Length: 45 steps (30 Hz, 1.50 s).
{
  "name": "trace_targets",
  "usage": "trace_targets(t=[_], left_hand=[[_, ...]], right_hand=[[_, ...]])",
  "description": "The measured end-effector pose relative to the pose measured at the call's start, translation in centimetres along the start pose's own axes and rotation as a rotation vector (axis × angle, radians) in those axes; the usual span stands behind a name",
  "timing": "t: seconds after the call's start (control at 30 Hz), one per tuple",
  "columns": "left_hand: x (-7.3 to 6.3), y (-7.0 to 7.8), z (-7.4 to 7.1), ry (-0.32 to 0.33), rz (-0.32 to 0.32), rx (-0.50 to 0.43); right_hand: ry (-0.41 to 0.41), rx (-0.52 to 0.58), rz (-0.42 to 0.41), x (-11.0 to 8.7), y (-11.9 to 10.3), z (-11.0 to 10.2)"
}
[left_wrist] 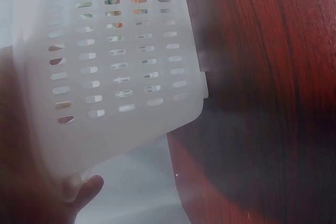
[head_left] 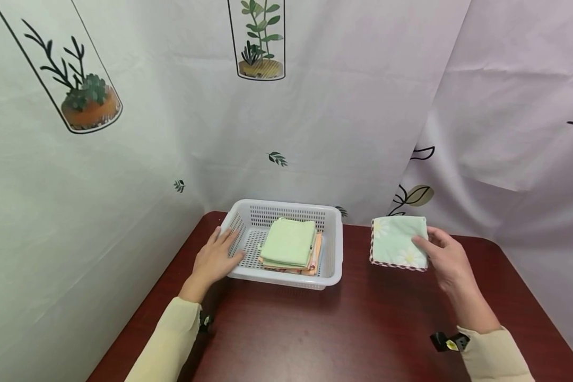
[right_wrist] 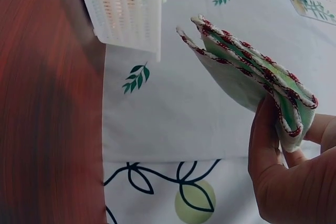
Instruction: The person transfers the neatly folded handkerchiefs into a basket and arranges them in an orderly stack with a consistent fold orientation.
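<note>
My right hand (head_left: 451, 260) pinches a folded pale mint small towel (head_left: 396, 244), with the thumb on its front face and the fingers behind. The towel has daisy patterns and a dark red and white braided edge; its folded layers (right_wrist: 262, 72) fan apart in the right wrist view. It is held up to the right of a white plastic basket (head_left: 272, 276). My left hand (head_left: 215, 260) rests over the basket's left rim with fingers spread. A light green folded towel (head_left: 290, 241) tops a stack inside the basket.
Below the green towel, orange-edged folded cloths (head_left: 317, 254) show. The basket stands near the back of a dark red wooden table (head_left: 286, 334). White curtains (head_left: 334, 132) with plant prints hang behind the table and along its sides.
</note>
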<state>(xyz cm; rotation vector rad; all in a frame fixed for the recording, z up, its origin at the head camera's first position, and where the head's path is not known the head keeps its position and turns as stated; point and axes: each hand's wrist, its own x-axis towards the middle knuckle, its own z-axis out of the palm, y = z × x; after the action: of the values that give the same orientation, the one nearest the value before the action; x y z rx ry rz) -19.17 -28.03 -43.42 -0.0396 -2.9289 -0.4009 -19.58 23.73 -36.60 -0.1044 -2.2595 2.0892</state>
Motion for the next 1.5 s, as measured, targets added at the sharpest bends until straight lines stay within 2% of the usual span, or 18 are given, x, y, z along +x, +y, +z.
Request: trace_targets(t=[0.33, 0.83, 1.33, 1.5], left_hand=[[0.0, 0.0, -0.1, -0.009, -0.002, 0.002], [0.1, -0.1, 0.0, -0.004, -0.003, 0.0], [-0.1, -0.1, 0.3, -0.001, -0.001, 0.0], [-0.1, -0.1, 0.2, 0.0, 0.001, 0.003]], right_hand=[[-0.041, 0.071, -0.004, 0.1, -0.2, 1.5], [-0.066, 0.07, -0.002, 0.4, -0.8, 4.2], [-0.039, 0.085, 0.0, 0.9, -0.9, 6.9], [-0.043, 0.138, 0.013, 1.0, -1.1, 7.8]])
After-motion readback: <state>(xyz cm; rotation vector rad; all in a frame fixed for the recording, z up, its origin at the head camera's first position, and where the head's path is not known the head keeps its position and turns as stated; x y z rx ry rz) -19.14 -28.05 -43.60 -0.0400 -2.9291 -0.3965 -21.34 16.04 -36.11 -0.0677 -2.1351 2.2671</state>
